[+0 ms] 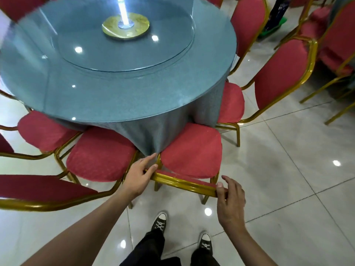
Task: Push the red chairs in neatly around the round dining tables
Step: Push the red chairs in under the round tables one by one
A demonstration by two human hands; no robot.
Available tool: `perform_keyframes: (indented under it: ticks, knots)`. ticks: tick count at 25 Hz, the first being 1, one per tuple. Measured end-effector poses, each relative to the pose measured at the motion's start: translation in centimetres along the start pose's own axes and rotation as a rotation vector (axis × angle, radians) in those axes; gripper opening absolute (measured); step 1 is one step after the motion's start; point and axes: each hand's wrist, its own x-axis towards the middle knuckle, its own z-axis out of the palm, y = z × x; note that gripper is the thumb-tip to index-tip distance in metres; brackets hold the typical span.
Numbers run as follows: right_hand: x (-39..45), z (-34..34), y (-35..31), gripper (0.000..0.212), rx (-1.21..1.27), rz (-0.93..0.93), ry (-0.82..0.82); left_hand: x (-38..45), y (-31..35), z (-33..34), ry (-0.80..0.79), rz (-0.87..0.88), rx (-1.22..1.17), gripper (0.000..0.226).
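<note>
A red chair [192, 148] with a gold frame stands right in front of me, its seat tucked against the blue-grey cloth of the round table [119, 89]. Its backrest top rail runs between my hands. My left hand [139, 176] holds the rail's left corner, thumb over the gold tube, fingers pointing toward the cloth. My right hand [229, 200] holds the rail's right end, thumb on top and fingers loosely spread. More red chairs ring the table: one at the left [99, 154], one further left [42, 129] and one at the right [230, 102].
A glass turntable [123, 52] with a gold hub lies on the tabletop. Another chair's backrest [38, 189] crosses the lower left. Chairs of a neighbouring table [330, 35] crowd the upper right. Glossy white floor tiles [288, 169] spread to my right; my shoes are below.
</note>
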Motion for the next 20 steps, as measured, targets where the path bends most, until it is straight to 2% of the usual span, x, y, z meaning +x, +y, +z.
perform_keyframes:
  ticks: [6, 12, 20]
  knots:
    - [0.3, -2.3, 2.6, 0.057, 0.021, -0.121, -0.082, -4.9, 1.0, 2.8, 0.103, -0.05, -0.082, 0.045]
    - [2.0, -4.4, 5.3, 0.055, -0.017, -0.248, -0.19, -9.2, 2.2, 7.0, 0.296, -0.125, -0.162, 0.051]
    - [6.8, -7.6, 7.2, 0.06, -0.021, -0.373, -0.34, -12.4, 5.2, 12.4, 0.458, -0.242, -0.219, 0.051]
